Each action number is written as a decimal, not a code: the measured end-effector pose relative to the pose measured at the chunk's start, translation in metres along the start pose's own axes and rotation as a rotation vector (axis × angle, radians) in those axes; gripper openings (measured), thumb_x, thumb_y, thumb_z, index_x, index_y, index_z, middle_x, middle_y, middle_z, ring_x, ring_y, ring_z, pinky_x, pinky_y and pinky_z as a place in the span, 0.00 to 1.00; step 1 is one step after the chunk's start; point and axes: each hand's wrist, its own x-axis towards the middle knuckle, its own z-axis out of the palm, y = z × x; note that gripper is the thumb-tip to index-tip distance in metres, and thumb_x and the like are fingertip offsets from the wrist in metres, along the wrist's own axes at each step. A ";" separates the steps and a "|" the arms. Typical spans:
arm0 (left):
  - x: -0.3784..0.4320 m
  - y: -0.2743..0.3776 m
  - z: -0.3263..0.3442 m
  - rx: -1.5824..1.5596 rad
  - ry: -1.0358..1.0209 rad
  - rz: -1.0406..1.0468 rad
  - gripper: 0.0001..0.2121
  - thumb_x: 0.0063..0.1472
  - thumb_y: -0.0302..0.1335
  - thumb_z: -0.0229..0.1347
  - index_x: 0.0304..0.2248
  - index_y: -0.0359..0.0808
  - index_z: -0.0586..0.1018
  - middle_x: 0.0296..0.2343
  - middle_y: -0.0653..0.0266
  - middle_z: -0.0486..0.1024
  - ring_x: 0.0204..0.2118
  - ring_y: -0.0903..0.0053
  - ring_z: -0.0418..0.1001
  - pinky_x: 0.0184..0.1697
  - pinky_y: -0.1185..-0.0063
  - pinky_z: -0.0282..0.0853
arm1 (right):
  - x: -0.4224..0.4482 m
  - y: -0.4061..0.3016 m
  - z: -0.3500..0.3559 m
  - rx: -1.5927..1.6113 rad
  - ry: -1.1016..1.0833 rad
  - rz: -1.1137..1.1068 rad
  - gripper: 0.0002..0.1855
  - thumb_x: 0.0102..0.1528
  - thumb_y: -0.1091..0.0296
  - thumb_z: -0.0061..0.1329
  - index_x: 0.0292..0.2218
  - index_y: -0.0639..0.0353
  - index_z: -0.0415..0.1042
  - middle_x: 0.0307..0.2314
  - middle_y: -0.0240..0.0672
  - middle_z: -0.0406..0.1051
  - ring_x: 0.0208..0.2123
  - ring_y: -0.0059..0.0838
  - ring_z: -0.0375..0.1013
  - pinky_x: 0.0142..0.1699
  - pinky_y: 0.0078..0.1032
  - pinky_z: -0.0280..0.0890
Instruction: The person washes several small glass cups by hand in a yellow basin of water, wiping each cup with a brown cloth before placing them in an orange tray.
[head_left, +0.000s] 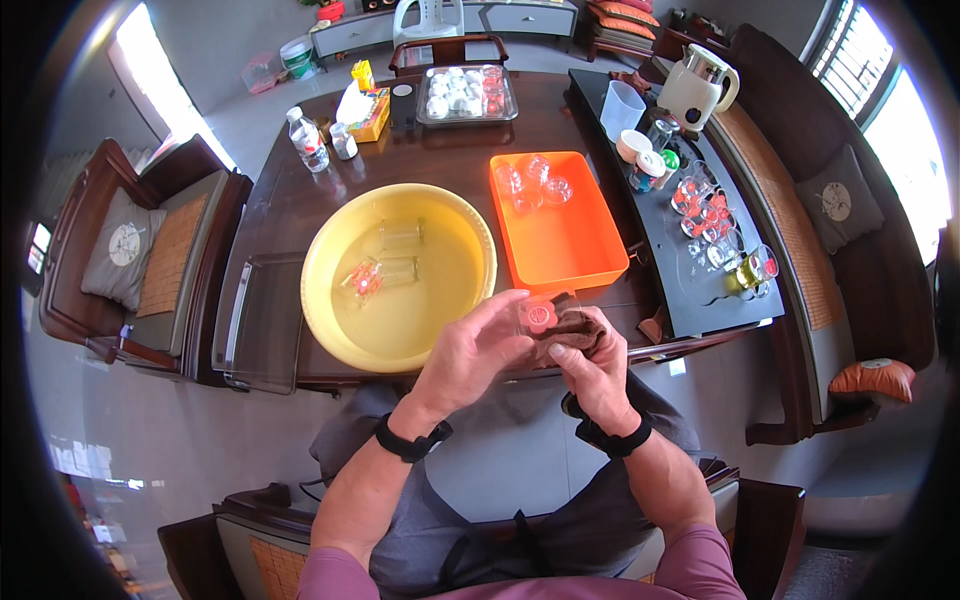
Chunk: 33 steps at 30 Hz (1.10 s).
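My left hand (469, 356) holds a clear glass with a red flower print (540, 316) in front of me, just past the table's near edge. A brown cloth (574, 334) is bunched in my right hand (600, 367) against the same glass. To the left stands a yellow plastic basin (311, 300) of water; several glasses lie in it, one with a red print (364, 279) and a plain one (401, 234). Beyond my hands is an orange plastic tray (562, 247) with several small clear glasses (536, 169) at its far end.
At the right, a black tea tray (675, 285) bears red-printed glasses (705, 210), jars and an electric kettle (694, 86). A tray of white and red cups (466, 94), a tissue box (371, 120) and a water bottle (307, 141) stand farther back. A dark clear-edged tray (262, 322) lies left of the basin.
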 end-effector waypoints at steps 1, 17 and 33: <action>0.001 0.001 -0.002 0.191 -0.005 0.110 0.26 0.65 0.34 0.60 0.56 0.28 0.69 0.49 0.60 0.75 0.50 0.77 0.74 0.53 0.77 0.71 | 0.001 0.001 0.000 0.037 0.016 0.011 0.16 0.58 0.78 0.54 0.47 0.67 0.67 0.39 0.37 0.76 0.28 0.17 0.75 0.26 0.15 0.67; 0.003 0.009 -0.015 -0.252 -0.034 -0.193 0.21 0.70 0.32 0.53 0.57 0.30 0.70 0.46 0.62 0.76 0.45 0.82 0.76 0.47 0.81 0.73 | 0.010 -0.033 -0.011 -0.201 -0.360 0.277 0.27 0.60 0.76 0.51 0.59 0.68 0.62 0.35 0.40 0.80 0.38 0.27 0.79 0.42 0.24 0.73; 0.001 0.002 -0.014 0.150 -0.134 0.188 0.27 0.65 0.33 0.60 0.58 0.29 0.67 0.54 0.53 0.71 0.53 0.74 0.74 0.56 0.73 0.70 | 0.006 -0.019 -0.012 0.026 -0.118 0.293 0.17 0.56 0.81 0.53 0.48 0.67 0.73 0.32 0.32 0.77 0.21 0.13 0.70 0.22 0.12 0.62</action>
